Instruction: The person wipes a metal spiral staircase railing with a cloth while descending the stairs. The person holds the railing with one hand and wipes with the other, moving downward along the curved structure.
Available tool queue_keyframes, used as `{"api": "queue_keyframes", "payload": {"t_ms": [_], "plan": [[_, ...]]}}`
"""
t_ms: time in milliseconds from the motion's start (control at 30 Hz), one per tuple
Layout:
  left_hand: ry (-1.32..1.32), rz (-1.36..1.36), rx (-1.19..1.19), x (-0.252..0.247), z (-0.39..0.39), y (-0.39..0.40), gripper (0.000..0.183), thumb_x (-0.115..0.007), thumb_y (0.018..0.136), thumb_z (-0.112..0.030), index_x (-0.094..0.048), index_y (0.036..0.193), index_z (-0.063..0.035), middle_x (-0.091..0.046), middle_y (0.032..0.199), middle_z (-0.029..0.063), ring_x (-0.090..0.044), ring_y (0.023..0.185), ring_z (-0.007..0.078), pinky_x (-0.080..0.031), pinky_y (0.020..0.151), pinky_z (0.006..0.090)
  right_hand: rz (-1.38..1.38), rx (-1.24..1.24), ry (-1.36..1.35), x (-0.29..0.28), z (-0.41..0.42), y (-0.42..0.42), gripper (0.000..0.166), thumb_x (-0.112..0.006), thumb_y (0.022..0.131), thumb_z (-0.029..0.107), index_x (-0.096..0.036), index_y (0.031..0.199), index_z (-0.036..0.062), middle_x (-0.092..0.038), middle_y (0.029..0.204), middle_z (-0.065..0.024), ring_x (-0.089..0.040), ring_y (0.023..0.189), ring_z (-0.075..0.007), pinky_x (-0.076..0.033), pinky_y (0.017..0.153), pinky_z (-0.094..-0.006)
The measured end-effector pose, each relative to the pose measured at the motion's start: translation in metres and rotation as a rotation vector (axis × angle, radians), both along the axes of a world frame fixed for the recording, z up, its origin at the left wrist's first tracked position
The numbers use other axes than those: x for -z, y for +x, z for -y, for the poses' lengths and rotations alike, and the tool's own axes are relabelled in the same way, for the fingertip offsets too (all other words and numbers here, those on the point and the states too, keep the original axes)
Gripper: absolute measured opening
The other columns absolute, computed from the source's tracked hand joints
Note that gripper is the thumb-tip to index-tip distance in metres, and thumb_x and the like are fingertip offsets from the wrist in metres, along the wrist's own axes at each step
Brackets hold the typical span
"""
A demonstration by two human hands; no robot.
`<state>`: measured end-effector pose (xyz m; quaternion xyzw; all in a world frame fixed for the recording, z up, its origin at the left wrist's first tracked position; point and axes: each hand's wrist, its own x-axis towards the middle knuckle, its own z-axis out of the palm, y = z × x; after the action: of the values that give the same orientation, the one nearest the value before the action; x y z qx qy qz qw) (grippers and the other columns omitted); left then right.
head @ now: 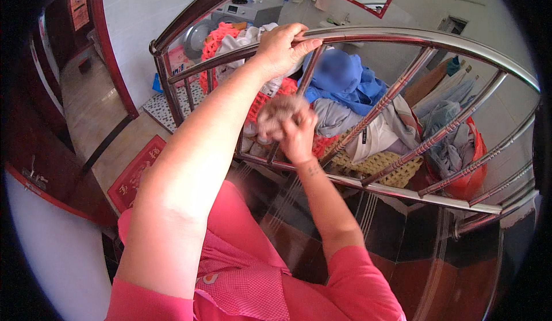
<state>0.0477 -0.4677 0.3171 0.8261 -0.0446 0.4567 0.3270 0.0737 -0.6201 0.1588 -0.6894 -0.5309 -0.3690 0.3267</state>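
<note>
My left hand (282,47) grips the top of the metal handrail (371,33), with its thumb laid along the rail. Lower down, my right hand (298,137) is closed on a crumpled brownish cloth (278,116), blurred by motion. The cloth is at the slim metal balusters (311,73) below my left hand; whether it touches one cannot be told. Just behind the bars, a blue garment (345,75) and a grey cloth (335,117) lie in a heap. Coral-red chunky knit fabric (258,105) shows beside the cloth and behind it.
White clothing (371,142) and yellow knit fabric (399,168) lie behind the lower bars, near a red bag (468,174) of grey cloth. A washing machine (200,38) stands beyond the railing. A red mat (136,170) lies to the left, and dark tiles (396,230) run below the railing.
</note>
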Motion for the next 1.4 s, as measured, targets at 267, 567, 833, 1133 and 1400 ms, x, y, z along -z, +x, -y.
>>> {"api": "queue_keyframes", "payload": {"t_ms": [267, 567, 833, 1133, 1400], "plan": [[0.019, 0.106, -0.034, 0.005, -0.010, 0.005, 0.064, -0.060, 0.079, -0.066, -0.064, 0.101, -0.0060, -0.068, 0.093, 0.0139, -0.066, 0.090, 0.0319, -0.051, 0.078, 0.0392, -0.099, 0.030, -0.421, 0.142, 0.022, 0.002, 0.029, -0.069, 0.068, 0.019, -0.068, 0.097, 0.0142, -0.048, 0.118, -0.0090, -0.045, 0.109, -0.0328, -0.043, 0.088, -0.0438], [-0.008, 0.104, 0.014, 0.005, -0.008, 0.005, 0.060, -0.063, 0.080, -0.062, -0.064, 0.100, -0.0056, -0.069, 0.089, 0.0133, -0.067, 0.086, 0.0307, -0.052, 0.075, 0.0390, 0.099, -0.024, -0.039, -0.045, 0.010, 0.002, 0.036, -0.072, 0.059, 0.012, -0.066, 0.094, 0.0085, -0.053, 0.113, -0.0123, -0.049, 0.106, -0.0355, -0.044, 0.086, -0.0448], [0.078, 0.110, -0.108, 0.002, -0.003, -0.008, 0.048, -0.065, 0.085, -0.045, -0.060, 0.111, -0.0050, -0.065, 0.101, 0.0142, -0.062, 0.094, 0.0315, -0.048, 0.084, 0.0406, 0.211, 0.123, 0.201, -0.043, -0.021, 0.008, 0.040, -0.074, 0.052, 0.012, -0.066, 0.091, 0.0087, -0.046, 0.117, -0.0142, -0.043, 0.109, -0.0382, -0.039, 0.092, -0.0482], [-0.016, -0.411, 0.793, 0.037, 0.091, -0.221, 0.025, -0.061, 0.093, -0.013, -0.058, 0.115, -0.0033, -0.061, 0.110, 0.0109, -0.059, 0.105, 0.0257, -0.048, 0.091, 0.0374, 0.069, 0.058, -0.353, 0.152, 0.018, 0.011, 0.022, -0.059, 0.074, 0.017, -0.068, 0.094, 0.0132, -0.050, 0.119, -0.0030, -0.046, 0.106, -0.0298, -0.041, 0.088, -0.0438], [-0.303, -0.727, 1.567, 0.041, 0.138, -0.328, 0.032, -0.064, 0.090, -0.020, -0.060, 0.113, 0.0020, -0.059, 0.110, 0.0163, -0.059, 0.100, 0.0310, -0.048, 0.086, 0.0415, 0.104, -0.060, -0.432, 0.091, 0.026, 0.010, 0.029, -0.064, 0.067, 0.023, -0.068, 0.094, 0.0119, -0.049, 0.117, -0.0035, -0.045, 0.112, -0.0304, -0.043, 0.086, -0.0437]]}}
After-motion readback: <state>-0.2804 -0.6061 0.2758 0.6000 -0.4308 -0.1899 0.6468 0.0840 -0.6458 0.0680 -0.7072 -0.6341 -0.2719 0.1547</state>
